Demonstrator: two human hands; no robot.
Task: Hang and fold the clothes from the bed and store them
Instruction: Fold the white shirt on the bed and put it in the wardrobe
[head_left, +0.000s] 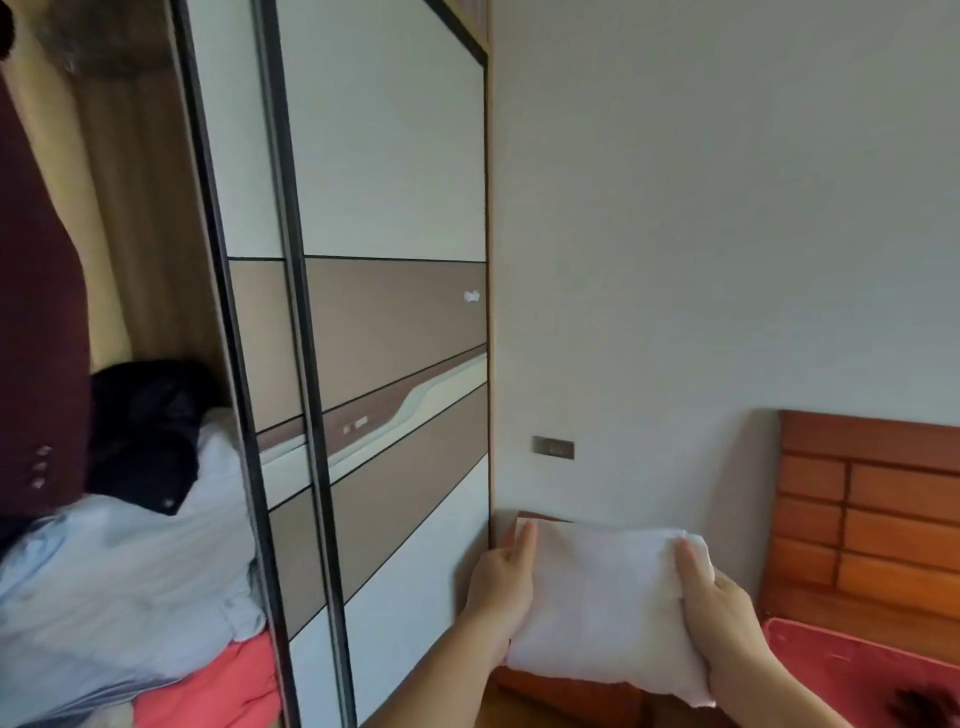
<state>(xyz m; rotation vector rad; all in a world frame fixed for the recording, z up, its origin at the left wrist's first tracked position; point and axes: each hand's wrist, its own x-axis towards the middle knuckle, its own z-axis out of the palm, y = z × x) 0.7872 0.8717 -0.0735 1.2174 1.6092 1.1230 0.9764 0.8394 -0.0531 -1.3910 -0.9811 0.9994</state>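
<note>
A folded white garment (608, 608) is held up between both my hands, low and right of centre, in front of the wall. My left hand (501, 587) grips its left edge, with the thumb lying on top of the cloth. My right hand (719, 597) holds its right edge, fingers pressed into the fabric. At the left the wardrobe (156, 312) stands open. Inside it a dark maroon jacket (36, 322) hangs over a pile of light blue (119, 582), black (145, 431) and coral (218, 686) clothes.
Sliding wardrobe doors (384, 312) in white and brown panels fill the middle. A wooden nightstand (571, 691) sits under the garment, against the wall. The bed's wooden headboard (872, 519) and a red cover (857, 670) are at the lower right. A wall socket (553, 447) is above the nightstand.
</note>
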